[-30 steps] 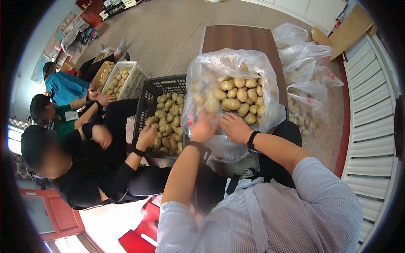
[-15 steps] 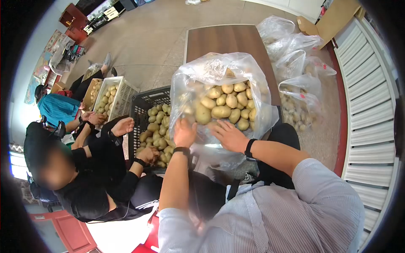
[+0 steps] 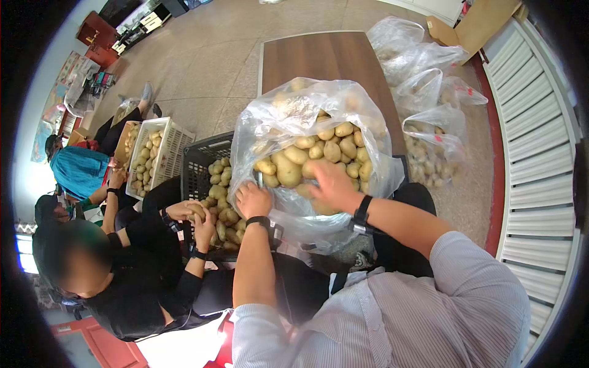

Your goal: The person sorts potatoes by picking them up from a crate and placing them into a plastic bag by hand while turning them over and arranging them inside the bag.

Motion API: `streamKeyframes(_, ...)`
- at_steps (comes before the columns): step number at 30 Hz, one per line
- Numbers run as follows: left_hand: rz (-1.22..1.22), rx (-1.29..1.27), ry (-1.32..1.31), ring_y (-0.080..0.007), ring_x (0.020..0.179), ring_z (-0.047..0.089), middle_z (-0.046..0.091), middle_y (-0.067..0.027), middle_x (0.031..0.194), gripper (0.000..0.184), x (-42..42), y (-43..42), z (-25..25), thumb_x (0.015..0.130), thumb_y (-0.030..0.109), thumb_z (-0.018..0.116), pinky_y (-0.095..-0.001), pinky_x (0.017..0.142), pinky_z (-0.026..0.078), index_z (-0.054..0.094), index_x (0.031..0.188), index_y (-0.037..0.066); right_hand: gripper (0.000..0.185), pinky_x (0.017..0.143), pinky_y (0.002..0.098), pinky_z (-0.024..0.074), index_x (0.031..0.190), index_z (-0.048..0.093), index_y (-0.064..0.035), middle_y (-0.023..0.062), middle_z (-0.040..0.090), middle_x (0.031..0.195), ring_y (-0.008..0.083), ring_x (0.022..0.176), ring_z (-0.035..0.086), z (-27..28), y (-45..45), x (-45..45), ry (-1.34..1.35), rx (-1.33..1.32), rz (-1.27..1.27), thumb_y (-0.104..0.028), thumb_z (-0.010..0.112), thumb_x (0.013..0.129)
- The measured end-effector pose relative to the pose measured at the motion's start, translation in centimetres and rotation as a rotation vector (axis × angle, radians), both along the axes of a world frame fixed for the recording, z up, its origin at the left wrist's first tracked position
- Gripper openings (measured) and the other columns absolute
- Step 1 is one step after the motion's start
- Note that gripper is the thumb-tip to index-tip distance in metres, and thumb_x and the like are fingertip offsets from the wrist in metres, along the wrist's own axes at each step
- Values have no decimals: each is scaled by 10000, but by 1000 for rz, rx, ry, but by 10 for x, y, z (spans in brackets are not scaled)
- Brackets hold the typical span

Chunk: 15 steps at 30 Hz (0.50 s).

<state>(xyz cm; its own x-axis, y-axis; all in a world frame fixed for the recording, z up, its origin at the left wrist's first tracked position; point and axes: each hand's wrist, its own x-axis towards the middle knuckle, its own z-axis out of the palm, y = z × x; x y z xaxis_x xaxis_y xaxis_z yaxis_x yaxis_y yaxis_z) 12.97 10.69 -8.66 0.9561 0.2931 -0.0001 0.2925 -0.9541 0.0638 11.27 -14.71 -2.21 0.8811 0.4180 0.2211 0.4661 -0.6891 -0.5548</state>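
Note:
A clear plastic bag (image 3: 379,132) lies open in front of me, with many potatoes (image 3: 331,151) inside. My left hand (image 3: 253,201) rests at the bag's near left edge, fingers bent over the plastic; whether it pinches the film is unclear. Inside the bag's mouth, my right hand (image 3: 333,187) is over the potatoes at the near side, its fingers curled around a potato and partly blurred. Left of the bag stands a black crate (image 3: 195,161) of potatoes, where a co-worker's hands (image 3: 195,218) hold one potato.
A brown table (image 3: 319,58) extends behind the bag. Several filled plastic bags (image 3: 429,92) lie on the floor at the right, beside a white radiator (image 3: 534,153). A white crate (image 3: 178,144) of potatoes and other seated people are at the left.
My right hand has moved from the bag's near edge in over the potatoes. My left hand has shifted left along the edge. The co-worker's hands have come together on a potato. The view has turned slightly.

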Motion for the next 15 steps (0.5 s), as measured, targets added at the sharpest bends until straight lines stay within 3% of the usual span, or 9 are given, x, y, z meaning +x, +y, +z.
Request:
streamKeyframes(2,15,-16,-2,-393,1276,449,508,-201,1349,479,-3,-7,14,870,355,601,-509,1002,412,582,1217,25,495,829,464,491,1264,517,4,193,618,1138,354,1023,605,16,-5,30,166,256,-313,-216,649,841)
streamKeyframes(4,30,-31,-8,-396,1248,466,521,-196,1324,432,-6,-14,29,874,354,597,-502,983,423,614,1161,31,458,803,474,502,1231,548,10,226,640,1093,372,962,634,32,-11,67,354,314,-383,-218,643,846)
streamKeyframes(6,8,-63,-68,-386,1178,520,572,-188,1238,354,-7,-17,37,887,374,578,-497,967,425,674,1012,57,406,790,477,507,1171,583,16,241,653,1045,384,919,645,-4,-18,112,258,302,-327,-223,637,848)
streamKeyframes(7,13,-63,-71,-386,1178,520,572,-188,1238,354,-6,-15,37,887,374,578,-497,967,425,674,1012,57,362,776,481,513,1110,618,23,256,666,997,397,875,656,-17,-19,127,169,288,-277,-228,632,850)
streamKeyframes(9,-68,-11,-68,-365,1031,616,652,-172,1075,294,-5,-10,32,903,344,552,-490,878,477,699,905,90,319,771,486,517,1040,638,23,261,669,974,411,866,654,12,-18,135,184,254,-285,-234,620,851)
streamKeyframes(10,-61,-14,-67,-365,1031,616,652,-172,1075,294,-4,-6,25,903,344,552,-490,878,477,699,905,90,292,767,491,521,971,658,23,266,673,952,425,856,653,20,-16,139,206,219,-300,-239,608,852)
streamKeyframes(12,-102,-49,34,-347,853,674,694,-155,903,268,-1,0,11,916,298,524,-478,759,522,703,861,106,285,769,496,521,941,656,21,261,674,918,435,842,648,27,-12,154,152,163,-315,-243,592,857)
streamKeyframes(15,-18,-51,-12,-342,795,690,706,-161,861,243,3,-2,13,916,235,507,-471,689,537,692,853,92,268,795,502,517,945,654,10,256,665,958,435,879,640,45,-15,166,86,-25,-315,-225,549,870)
